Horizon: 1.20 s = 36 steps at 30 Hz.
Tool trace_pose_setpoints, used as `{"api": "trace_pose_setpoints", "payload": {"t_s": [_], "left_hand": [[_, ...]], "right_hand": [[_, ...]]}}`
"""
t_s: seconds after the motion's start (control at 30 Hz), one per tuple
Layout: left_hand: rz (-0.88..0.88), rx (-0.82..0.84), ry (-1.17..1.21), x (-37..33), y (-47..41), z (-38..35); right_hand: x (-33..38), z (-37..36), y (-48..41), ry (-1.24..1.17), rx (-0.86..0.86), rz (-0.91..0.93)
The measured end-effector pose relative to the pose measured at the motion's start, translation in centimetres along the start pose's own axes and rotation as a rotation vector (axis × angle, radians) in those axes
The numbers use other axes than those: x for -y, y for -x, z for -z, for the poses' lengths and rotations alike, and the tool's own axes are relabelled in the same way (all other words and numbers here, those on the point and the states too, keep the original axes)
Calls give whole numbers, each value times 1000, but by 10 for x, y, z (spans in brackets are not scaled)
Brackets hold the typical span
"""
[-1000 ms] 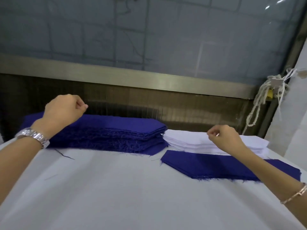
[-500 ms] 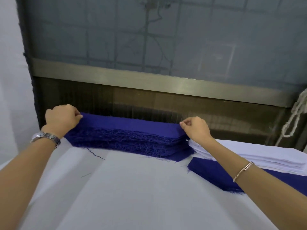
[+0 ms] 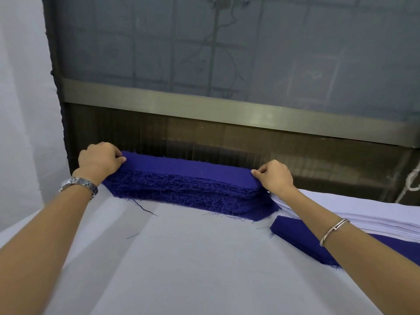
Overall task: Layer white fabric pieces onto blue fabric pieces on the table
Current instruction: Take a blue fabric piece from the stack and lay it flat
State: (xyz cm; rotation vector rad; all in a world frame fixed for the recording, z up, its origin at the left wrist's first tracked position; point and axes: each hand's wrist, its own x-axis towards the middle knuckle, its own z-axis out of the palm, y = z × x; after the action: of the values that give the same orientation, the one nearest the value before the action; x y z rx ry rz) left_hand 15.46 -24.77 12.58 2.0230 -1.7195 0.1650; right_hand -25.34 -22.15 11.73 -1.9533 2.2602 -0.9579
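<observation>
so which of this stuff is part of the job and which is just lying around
Job: top blue piece, pinched at its ends by left hand and right hand; blue stack; white stack; flat blue piece in front of it; table.
Lying about: loose thread; rope; metal rail.

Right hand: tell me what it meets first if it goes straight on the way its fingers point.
The right hand pinches one end of the top blue piece, fingers pointing left along it. It would push into that piece first; beyond, probably the left hand, though depth is unclear.
</observation>
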Motion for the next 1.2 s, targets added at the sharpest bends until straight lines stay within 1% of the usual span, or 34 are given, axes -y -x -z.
{"api": "trace_pose_setpoints", "payload": {"t_s": [0.43,0.63,0.77,0.9,0.97,1.1,1.2], "left_hand": [[-10,10,-49,-1,-5,-3],[10,12,-50,-2,-7,-4],[14,-4,-67,-2,-8,-6],[20,-8,-59,-2,-8,-6],[20,-13,-58,-2,-8,-6],[16,-16,-61,-3,-7,-6],[15,-16,-53,-2,-7,-7]], "right_hand": [[-1,-1,-3,-40,-47,18],[-2,-3,-8,-9,-38,70],[-3,-2,-8,59,-45,150],[-3,1,-5,207,-98,305],[-3,3,-4,277,-92,386],[-2,8,-5,256,-15,435],[-3,7,-7,251,-19,467]]}}
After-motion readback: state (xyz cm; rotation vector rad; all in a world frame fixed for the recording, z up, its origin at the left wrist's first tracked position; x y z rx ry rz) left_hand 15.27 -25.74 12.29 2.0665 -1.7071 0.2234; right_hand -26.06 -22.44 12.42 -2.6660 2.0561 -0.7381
